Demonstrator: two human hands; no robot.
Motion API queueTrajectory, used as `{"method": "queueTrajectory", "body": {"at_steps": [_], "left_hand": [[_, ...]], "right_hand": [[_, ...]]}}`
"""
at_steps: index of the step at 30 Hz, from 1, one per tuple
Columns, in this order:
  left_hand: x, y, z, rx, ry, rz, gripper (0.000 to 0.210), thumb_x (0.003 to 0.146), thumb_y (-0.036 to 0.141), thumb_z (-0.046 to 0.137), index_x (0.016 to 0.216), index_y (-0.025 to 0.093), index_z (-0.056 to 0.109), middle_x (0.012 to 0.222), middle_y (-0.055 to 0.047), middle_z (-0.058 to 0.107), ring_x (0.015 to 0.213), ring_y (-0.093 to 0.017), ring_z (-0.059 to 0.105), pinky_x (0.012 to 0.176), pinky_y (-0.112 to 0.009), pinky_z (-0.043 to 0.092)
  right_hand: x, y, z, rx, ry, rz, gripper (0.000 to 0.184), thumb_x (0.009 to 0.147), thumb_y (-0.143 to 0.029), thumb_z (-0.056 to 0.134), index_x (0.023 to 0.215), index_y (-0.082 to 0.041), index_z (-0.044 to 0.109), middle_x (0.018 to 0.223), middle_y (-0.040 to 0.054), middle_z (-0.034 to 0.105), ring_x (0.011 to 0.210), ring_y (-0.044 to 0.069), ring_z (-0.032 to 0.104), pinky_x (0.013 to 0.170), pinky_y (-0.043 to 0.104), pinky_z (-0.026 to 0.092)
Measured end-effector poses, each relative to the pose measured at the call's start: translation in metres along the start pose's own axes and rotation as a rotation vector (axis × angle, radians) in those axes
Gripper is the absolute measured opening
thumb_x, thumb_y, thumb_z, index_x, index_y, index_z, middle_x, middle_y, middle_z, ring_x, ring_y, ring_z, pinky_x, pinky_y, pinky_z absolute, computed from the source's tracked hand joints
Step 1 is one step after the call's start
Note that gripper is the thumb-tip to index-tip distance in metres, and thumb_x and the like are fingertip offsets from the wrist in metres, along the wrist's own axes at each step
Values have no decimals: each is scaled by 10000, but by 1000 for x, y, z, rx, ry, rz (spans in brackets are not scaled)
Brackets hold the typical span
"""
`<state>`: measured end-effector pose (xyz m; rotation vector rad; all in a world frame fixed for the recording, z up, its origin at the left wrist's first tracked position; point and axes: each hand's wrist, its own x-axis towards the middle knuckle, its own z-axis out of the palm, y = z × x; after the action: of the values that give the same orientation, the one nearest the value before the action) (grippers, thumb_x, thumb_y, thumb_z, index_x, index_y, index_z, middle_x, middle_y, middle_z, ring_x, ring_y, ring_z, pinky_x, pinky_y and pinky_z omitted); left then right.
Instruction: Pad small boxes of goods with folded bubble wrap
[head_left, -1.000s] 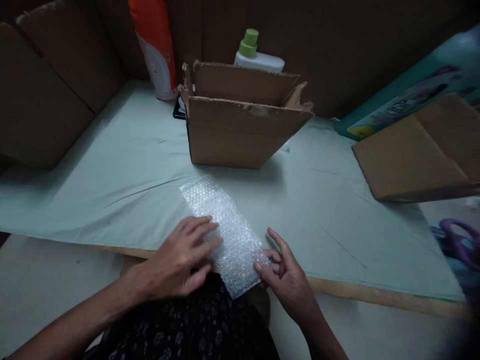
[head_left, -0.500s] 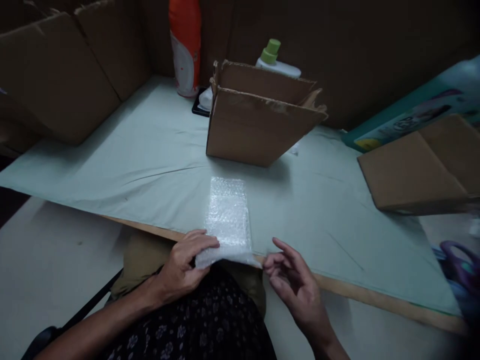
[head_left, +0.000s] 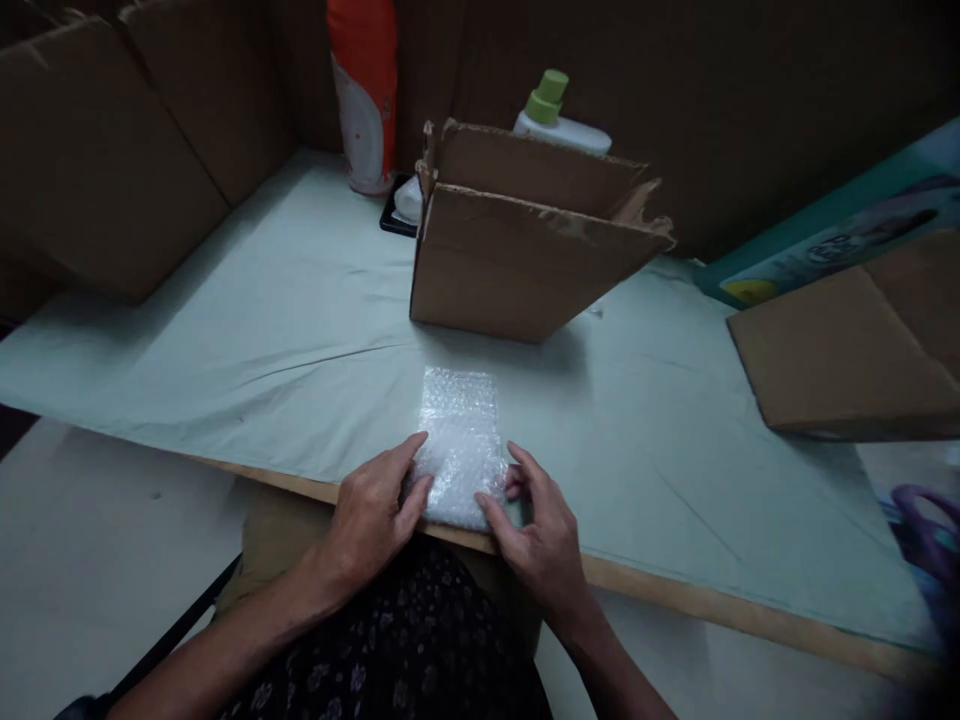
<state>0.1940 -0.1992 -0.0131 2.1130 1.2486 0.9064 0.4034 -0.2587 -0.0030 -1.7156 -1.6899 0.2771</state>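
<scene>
A folded sheet of bubble wrap [head_left: 459,440] lies at the front edge of the cloth-covered table [head_left: 330,310]. At its left side is my left hand [head_left: 379,505], thumb and fingers closed on the edge of the wrap. My right hand [head_left: 536,515] pinches the opposite edge, its thumb on top and the index finger stretched along the side. The other fingertips of both hands are partly hidden. Whether anything lies inside the wrap I cannot tell.
An open cardboard box [head_left: 495,260] stands behind the wrap, with a white bottle with a green cap [head_left: 547,100] behind it. An orange-and-white bottle [head_left: 364,110] is at the back. More cardboard boxes [head_left: 847,350] flank the table, and a larger carton [head_left: 112,150] stands left.
The near end of the bubble wrap, which hung over the table edge, is now folded up onto the rest. My right hand has moved left and taken hold of the wrap's right side.
</scene>
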Motion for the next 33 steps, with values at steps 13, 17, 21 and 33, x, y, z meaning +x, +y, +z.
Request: {"method": "queueTrajectory", "body": {"at_steps": [13,17,21,33], "left_hand": [[-5,-5,-22,-31,-113,316,519,949,195,636,1440,171,473,1310,-140,651,1297,-283,546,1071,-482,477],[-1,-2,-26,-138,-113,176,472,970,164,573,1430,208,479,1165,-94,711,1056,-218,651,907,-396,549],[26,-5,-14,-59,-130,70,429,983,266,583,1401,201,509,1098,-89,745,902,-215,694,810,-382,574],[43,-7,-3,-165,-10,-216,475,965,408,595,1358,143,563,1022,-86,681,868,-191,663,734,-328,579]], "right_hand": [[25,-17,-6,-15,-318,-400,246,1003,-107,516,1211,-157,637,1069,76,774,956,212,700,846,390,541],[42,-17,-17,143,-490,-208,210,1031,-221,532,1189,-199,669,1057,33,792,900,180,729,807,344,568],[49,-7,-18,27,-285,-152,232,1010,-295,571,1192,-224,696,1121,73,773,1010,233,724,877,403,565],[41,8,8,-192,-210,-344,392,971,-161,567,1361,-173,604,1275,137,721,1157,285,669,954,467,542]]}}
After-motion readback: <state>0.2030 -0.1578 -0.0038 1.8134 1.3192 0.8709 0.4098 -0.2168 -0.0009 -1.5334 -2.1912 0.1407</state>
